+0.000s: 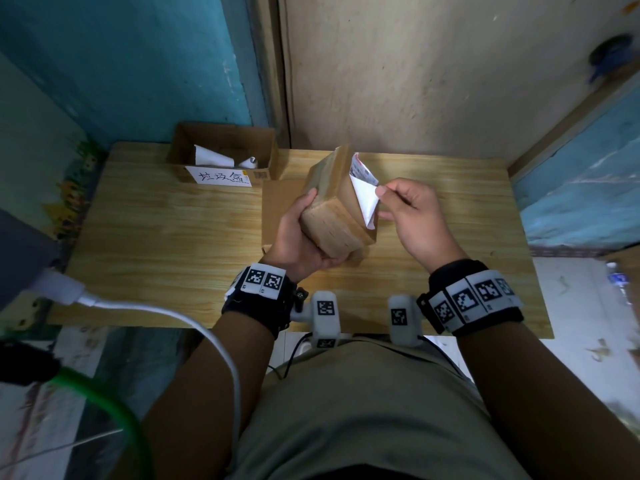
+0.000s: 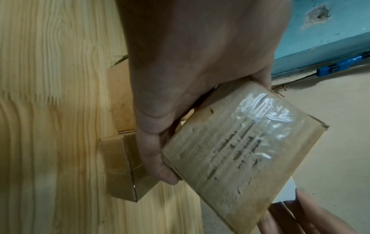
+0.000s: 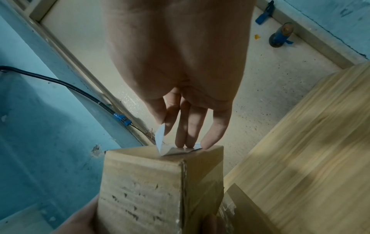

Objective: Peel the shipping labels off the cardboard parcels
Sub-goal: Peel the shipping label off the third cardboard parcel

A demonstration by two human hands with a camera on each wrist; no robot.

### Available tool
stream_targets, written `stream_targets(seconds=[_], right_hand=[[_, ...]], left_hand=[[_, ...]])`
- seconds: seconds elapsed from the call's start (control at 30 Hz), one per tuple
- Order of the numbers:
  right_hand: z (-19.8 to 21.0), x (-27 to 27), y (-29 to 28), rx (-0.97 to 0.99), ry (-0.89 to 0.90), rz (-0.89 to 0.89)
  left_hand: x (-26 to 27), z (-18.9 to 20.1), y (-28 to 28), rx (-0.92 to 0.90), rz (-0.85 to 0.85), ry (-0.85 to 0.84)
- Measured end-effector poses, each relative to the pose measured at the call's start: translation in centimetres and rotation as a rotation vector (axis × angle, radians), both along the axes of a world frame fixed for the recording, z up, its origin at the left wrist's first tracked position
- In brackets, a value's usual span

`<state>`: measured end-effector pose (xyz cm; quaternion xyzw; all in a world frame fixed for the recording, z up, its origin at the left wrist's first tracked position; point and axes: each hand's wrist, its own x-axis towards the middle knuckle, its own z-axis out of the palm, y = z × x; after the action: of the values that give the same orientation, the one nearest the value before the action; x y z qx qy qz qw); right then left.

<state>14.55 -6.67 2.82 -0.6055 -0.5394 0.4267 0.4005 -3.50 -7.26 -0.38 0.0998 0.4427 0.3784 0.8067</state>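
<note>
My left hand (image 1: 304, 233) grips a small brown cardboard parcel (image 1: 332, 206) from below and holds it tilted above the wooden table (image 1: 156, 230). A white shipping label (image 1: 363, 195) is partly peeled off the parcel's right face; its far end still sticks to the card. My right hand (image 1: 398, 206) pinches the label's loose corner between thumb and forefinger. In the right wrist view the label (image 3: 162, 142) curls up from the parcel (image 3: 144, 182) while my other fingertips (image 3: 210, 142) touch the card. In the left wrist view the parcel (image 2: 236, 155) shows a taped, scuffed face.
An open cardboard box (image 1: 225, 154) with a handwritten label holds peeled white papers at the table's back left. A flat cardboard piece (image 1: 280, 202) lies under the parcel. Another small taped parcel (image 2: 124, 166) lies on the table. A white cable (image 1: 156, 310) crosses the front left.
</note>
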Motion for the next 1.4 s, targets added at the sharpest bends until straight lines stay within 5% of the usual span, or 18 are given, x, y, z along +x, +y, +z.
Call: stream_targets(seconds=[1.4], right_hand=[[-0.36, 0.31, 0.04, 0.037, 0.065, -0.009]], left_hand=[[-0.11, 0.41, -0.25, 0.009, -0.005, 0.009]])
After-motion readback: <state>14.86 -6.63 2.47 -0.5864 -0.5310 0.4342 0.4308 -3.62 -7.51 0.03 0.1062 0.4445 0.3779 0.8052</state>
